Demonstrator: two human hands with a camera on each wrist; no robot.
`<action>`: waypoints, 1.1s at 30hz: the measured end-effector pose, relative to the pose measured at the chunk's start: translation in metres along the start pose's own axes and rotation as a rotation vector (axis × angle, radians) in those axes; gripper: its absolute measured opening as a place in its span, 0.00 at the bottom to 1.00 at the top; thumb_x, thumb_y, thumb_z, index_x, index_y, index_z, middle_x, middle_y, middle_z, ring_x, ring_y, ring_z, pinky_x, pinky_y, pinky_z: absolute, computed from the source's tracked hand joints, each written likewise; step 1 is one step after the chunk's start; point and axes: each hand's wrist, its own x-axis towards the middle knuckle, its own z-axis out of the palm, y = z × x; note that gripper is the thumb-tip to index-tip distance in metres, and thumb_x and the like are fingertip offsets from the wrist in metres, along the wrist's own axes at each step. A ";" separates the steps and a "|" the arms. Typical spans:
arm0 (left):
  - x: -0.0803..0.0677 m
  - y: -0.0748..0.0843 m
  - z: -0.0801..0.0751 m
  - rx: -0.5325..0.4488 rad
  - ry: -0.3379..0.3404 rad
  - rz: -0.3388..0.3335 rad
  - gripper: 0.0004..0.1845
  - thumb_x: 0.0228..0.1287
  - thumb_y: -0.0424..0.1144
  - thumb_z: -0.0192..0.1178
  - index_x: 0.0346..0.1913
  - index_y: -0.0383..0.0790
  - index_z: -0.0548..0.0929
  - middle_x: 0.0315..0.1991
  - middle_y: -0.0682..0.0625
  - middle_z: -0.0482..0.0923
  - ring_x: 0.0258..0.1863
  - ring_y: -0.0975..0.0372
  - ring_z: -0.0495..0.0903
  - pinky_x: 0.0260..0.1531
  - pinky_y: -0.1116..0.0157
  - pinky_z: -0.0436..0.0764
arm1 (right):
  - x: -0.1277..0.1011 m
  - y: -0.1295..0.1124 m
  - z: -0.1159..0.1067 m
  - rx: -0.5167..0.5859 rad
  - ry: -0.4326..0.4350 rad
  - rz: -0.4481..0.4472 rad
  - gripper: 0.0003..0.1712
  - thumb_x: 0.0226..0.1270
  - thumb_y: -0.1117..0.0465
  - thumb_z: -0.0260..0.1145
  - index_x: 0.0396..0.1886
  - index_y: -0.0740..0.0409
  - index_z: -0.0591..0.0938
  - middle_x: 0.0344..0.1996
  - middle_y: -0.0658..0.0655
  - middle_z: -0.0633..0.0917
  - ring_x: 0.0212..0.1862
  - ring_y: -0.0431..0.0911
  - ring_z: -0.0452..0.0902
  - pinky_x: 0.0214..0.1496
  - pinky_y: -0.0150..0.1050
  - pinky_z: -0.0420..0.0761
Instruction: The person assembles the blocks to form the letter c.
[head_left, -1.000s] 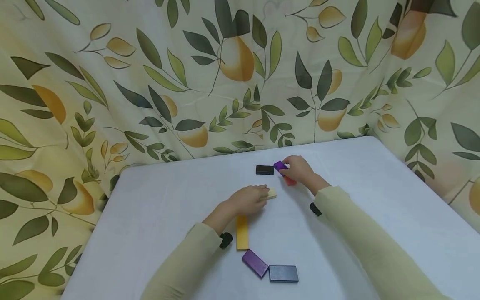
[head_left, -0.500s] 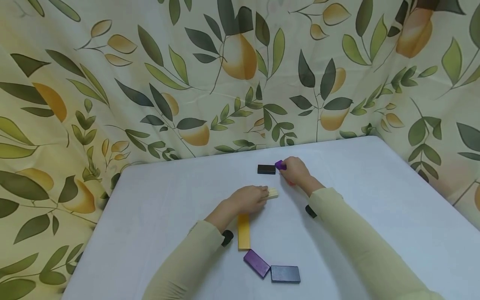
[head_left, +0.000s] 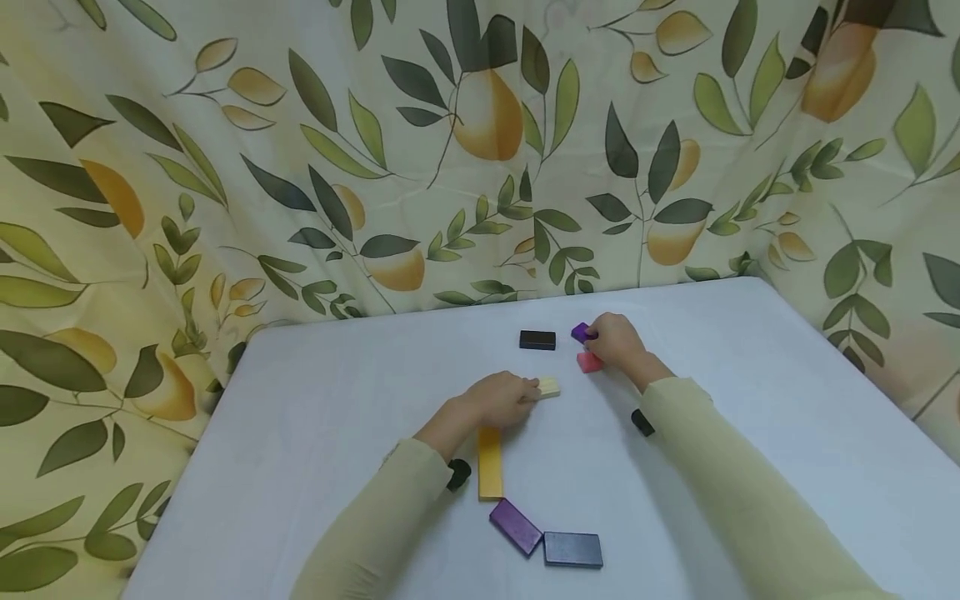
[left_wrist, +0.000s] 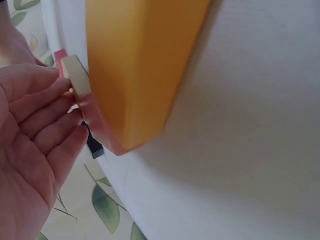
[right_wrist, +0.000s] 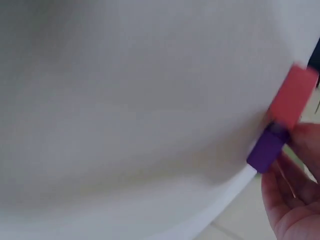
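Tabletop (head_left: 337, 433) white, smooth, rounded far corners. Nearest: dark blue block (head_left: 573, 550), purple block (head_left: 515, 526), yellow block (head_left: 489, 463) in chain. Left hand (head_left: 498, 400) flat, fingers straight on cream block (head_left: 548, 387). Right hand (head_left: 618, 342) pinches small purple block (head_left: 580, 332); pink block (head_left: 589, 362) beneath. Black block (head_left: 537, 339) apart. Leaf-and-pear curtain (head_left: 300, 167) behind. No readable writing.

Both arms are in loose, pale yellow-green long sleeves (head_left: 720, 467) reaching the wrists, each with a small black wrist-mounted camera (head_left: 458, 474) poking out just under the cuff, hands bare.
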 end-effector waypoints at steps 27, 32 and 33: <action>-0.005 0.002 -0.002 -0.067 -0.051 -0.108 0.19 0.62 0.39 0.43 0.57 0.50 0.67 0.54 0.56 0.66 0.21 0.63 0.63 0.21 0.72 0.65 | -0.066 0.023 -0.019 -0.032 -0.095 -0.155 0.09 0.49 0.66 0.63 0.31 0.67 0.81 0.29 0.59 0.80 0.33 0.49 0.73 0.39 0.46 0.71; -0.001 0.005 -0.003 -0.030 -0.063 -0.081 0.19 0.62 0.39 0.43 0.57 0.49 0.67 0.57 0.55 0.63 0.22 0.63 0.64 0.22 0.72 0.66 | -0.077 0.021 -0.018 -0.044 -0.079 -0.219 0.10 0.48 0.66 0.64 0.32 0.66 0.80 0.29 0.58 0.80 0.34 0.49 0.73 0.39 0.46 0.71; -0.001 0.005 -0.003 -0.024 -0.063 -0.074 0.19 0.62 0.40 0.43 0.57 0.49 0.67 0.57 0.56 0.61 0.23 0.63 0.64 0.22 0.72 0.66 | -0.079 0.021 -0.017 -0.046 -0.080 -0.231 0.10 0.47 0.66 0.65 0.31 0.66 0.81 0.28 0.57 0.80 0.33 0.48 0.73 0.39 0.45 0.71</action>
